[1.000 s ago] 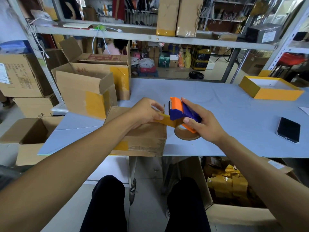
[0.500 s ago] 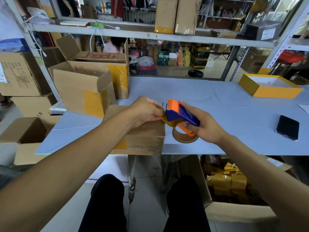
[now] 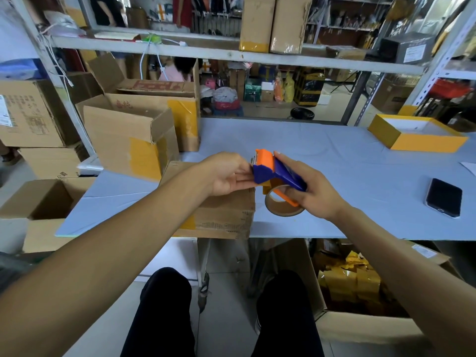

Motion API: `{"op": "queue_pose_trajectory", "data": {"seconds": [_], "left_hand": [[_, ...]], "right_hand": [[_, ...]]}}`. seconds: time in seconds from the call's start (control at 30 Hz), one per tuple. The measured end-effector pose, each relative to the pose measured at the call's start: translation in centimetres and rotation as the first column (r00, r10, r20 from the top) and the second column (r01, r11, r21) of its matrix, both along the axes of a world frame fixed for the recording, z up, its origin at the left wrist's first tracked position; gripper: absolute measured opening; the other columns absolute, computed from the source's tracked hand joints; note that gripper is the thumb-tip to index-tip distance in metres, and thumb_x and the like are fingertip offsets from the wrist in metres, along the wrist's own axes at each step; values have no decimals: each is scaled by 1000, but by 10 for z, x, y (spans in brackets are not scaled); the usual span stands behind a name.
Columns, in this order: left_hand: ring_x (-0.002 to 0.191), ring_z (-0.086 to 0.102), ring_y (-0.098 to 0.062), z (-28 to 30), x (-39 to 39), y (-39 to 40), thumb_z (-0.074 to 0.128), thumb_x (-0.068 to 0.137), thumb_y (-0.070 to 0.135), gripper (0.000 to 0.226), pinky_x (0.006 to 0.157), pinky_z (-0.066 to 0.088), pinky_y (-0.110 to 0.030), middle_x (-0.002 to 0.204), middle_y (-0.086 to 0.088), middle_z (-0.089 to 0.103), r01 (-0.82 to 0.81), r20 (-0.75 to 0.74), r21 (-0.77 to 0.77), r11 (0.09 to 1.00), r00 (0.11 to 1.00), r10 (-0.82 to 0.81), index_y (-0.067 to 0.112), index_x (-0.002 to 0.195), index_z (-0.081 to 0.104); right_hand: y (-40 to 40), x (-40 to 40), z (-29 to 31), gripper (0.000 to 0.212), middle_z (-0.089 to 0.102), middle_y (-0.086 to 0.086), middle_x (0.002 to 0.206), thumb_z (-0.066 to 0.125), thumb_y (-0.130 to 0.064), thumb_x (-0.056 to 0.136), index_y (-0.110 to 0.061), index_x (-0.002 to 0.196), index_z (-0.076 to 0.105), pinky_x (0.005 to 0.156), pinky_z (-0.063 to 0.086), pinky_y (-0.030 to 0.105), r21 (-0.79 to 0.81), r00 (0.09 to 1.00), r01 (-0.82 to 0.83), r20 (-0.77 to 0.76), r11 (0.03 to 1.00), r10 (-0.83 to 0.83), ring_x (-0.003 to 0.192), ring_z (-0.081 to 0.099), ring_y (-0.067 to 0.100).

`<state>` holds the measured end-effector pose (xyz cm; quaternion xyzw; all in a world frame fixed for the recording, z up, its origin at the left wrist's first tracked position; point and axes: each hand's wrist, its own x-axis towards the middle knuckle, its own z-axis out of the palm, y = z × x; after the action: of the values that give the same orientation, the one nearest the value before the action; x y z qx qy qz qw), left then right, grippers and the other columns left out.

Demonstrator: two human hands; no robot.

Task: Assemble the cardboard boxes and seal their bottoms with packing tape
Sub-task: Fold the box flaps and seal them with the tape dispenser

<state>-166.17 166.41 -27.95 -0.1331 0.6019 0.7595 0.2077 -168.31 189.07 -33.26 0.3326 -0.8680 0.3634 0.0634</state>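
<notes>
Worktop (image 3: 334, 155), near edge: cardboard box (image 3: 226, 212). Right hand (image 3: 313, 193) grips tape dispenser (image 3: 277, 173). Left hand (image 3: 228, 173), fingers straight, touches its front.

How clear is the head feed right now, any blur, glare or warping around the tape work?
Head view: hands sharp on the tape dispenser; wide-angle lens bows the shelf and table edges; lighting soft and even, no glare on the phone.

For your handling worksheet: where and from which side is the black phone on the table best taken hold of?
Grip the phone across its two long edges, coming from above, probably with the right hand, which is nearer. It lies flat, screen up, on the table with open surface around it, so only its thin sides offer a pinch.
</notes>
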Motion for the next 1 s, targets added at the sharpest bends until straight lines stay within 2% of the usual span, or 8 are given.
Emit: {"op": "queue_pose_trajectory", "data": {"seconds": [0.17,0.23,0.3,0.37,0.53,0.67,0.8,1.0], "left_hand": [[82,73,-24,6,3,-5,52,94,-8,23,69,59,-33,86,-18,75,25,82,24,999,996,-27,-1,114,60],[80,73,-23,7,4,-5,51,94,-9,23,65,59,-31,86,-18,75,26,86,37,999,996,-29,-2,113,60],[87,72,-24,8,3,-5,52,92,-12,24,69,60,-30,98,-20,73,15,63,19,1000,998,-16,-1,111,62],[97,69,-24,8,3,-4,55,91,-13,22,77,59,-29,108,-19,69,3,1,-59,998,1000,-3,1,105,65],[97,69,-23,4,0,-2,66,89,-4,15,82,60,-32,108,-12,70,-92,-168,-401,911,986,25,6,100,69],[81,70,-17,3,-2,-4,70,87,-2,11,61,59,-22,94,-10,71,-131,-206,-475,870,978,34,4,97,70],[81,72,-20,1,-6,-5,75,83,0,18,62,60,-24,95,-12,73,-157,-197,-480,863,978,68,-1,101,71],[79,68,-17,3,-8,-7,73,84,-3,19,51,56,-21,98,-11,70,-145,-126,-424,894,987,100,-3,103,70]], "right_hand": [[3,3,0,69,55,2,128,65,-20,92,-40,149,31,92,49,43,-34,999,17,34,999,-16,108,55,19],[2,5,1,68,54,-4,130,65,-20,92,-42,147,30,92,50,36,-44,999,13,48,999,-11,110,53,15],[0,5,1,69,53,-14,129,65,-18,92,-42,147,30,91,49,28,-55,998,12,65,998,-8,113,51,8],[1,5,2,69,52,-19,129,65,-17,92,-41,147,31,91,48,25,-63,997,13,76,998,-8,114,51,4],[3,2,2,68,55,-6,129,66,-18,92,-40,147,33,92,50,37,-60,998,3,57,998,0,111,54,14],[5,-3,2,67,58,3,118,64,-31,90,-41,148,31,85,50,37,15,1000,-7,-26,1000,7,100,56,20],[7,-6,4,67,58,-1,101,57,-55,88,-43,148,31,75,41,20,115,993,6,-116,993,7,86,54,10],[17,-14,6,65,51,-4,97,40,-68,90,-44,149,28,69,39,17,246,973,-23,-216,969,78,82,51,11]]}}
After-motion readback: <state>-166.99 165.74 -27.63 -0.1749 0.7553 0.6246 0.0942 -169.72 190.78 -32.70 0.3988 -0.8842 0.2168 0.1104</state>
